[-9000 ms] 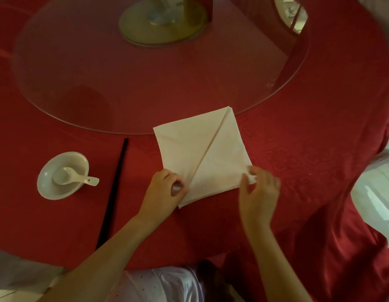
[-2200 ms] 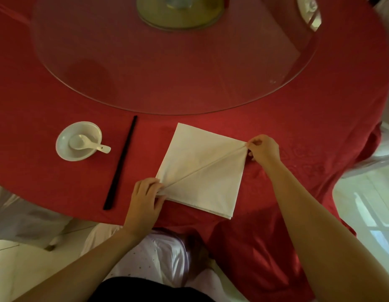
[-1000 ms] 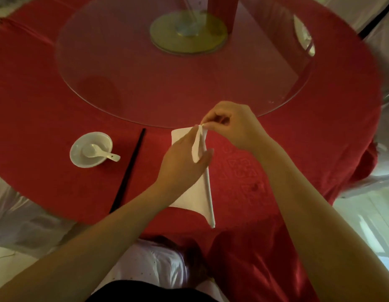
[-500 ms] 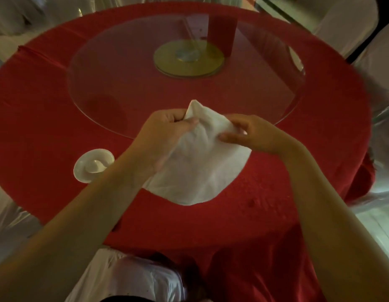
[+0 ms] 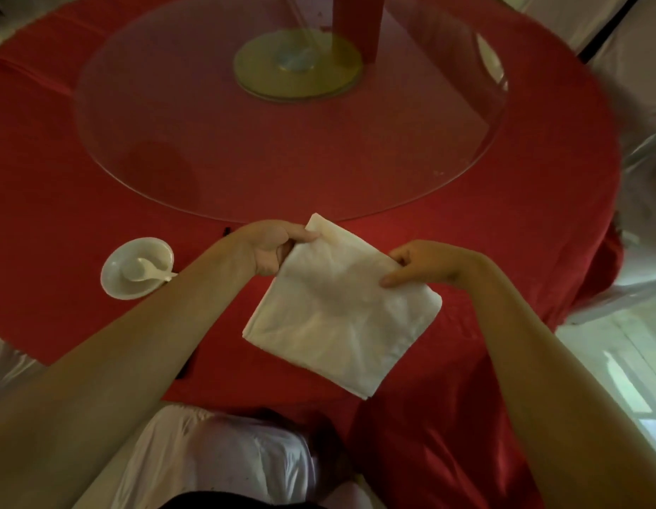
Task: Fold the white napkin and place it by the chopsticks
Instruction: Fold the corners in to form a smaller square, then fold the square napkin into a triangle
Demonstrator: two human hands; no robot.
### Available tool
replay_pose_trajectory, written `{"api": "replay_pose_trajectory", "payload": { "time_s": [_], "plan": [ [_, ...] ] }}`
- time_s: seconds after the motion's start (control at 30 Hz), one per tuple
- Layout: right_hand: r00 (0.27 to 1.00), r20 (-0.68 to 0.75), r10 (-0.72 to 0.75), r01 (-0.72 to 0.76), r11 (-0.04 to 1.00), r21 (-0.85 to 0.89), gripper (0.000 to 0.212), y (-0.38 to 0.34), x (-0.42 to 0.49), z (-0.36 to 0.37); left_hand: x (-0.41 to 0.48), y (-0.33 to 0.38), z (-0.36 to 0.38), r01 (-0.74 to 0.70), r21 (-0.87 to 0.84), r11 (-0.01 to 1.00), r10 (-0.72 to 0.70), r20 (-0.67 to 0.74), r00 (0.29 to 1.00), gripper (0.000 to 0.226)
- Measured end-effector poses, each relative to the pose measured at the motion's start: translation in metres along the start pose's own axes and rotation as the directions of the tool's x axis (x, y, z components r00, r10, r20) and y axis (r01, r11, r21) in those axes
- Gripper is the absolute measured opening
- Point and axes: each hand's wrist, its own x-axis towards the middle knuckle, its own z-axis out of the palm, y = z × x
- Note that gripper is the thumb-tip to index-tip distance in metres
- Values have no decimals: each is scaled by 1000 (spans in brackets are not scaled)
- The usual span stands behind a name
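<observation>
The white napkin [image 5: 339, 306] is folded into a layered square and held up above the red tablecloth [image 5: 484, 229], tilted like a diamond. My left hand [image 5: 273, 247] pinches its upper left corner. My right hand [image 5: 425, 266] pinches its right edge. The black chopsticks lie on the cloth to the left, mostly hidden under my left forearm; only the far tip [image 5: 227, 230] and a short piece near the table edge [image 5: 185, 365] show.
A white bowl [image 5: 115, 277] with a white spoon [image 5: 148, 271] in it sits left of the chopsticks. A round glass turntable [image 5: 172, 148] on a gold base [image 5: 300, 75] fills the table's middle. The table edge runs close to my lap.
The napkin lay flat with a diagonal fold, then both hands lifted it. It bulged loosely half a second ago and now hangs spread as a square between my hands.
</observation>
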Motion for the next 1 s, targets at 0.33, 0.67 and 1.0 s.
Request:
{"api": "replay_pose_trajectory", "payload": {
  "time_s": [0.33, 0.67, 1.0],
  "plan": [
    [907, -411, 92, -117, 993, -35, 28, 50, 67, 20, 92, 4, -2, -199, 304, 932, 200, 26, 979, 12],
    [907, -371, 199, -176, 980, 95, 27, 89, 39, 22, 61, -67, -49, -49, 780, 623, 455, -311, 835, 38],
    [930, -261, 258, 4, 704, 710, 23, 88, 12, 46, 29, -91, -52, -139, -19, 990, 129, -275, 953, 9]
  ]
}}
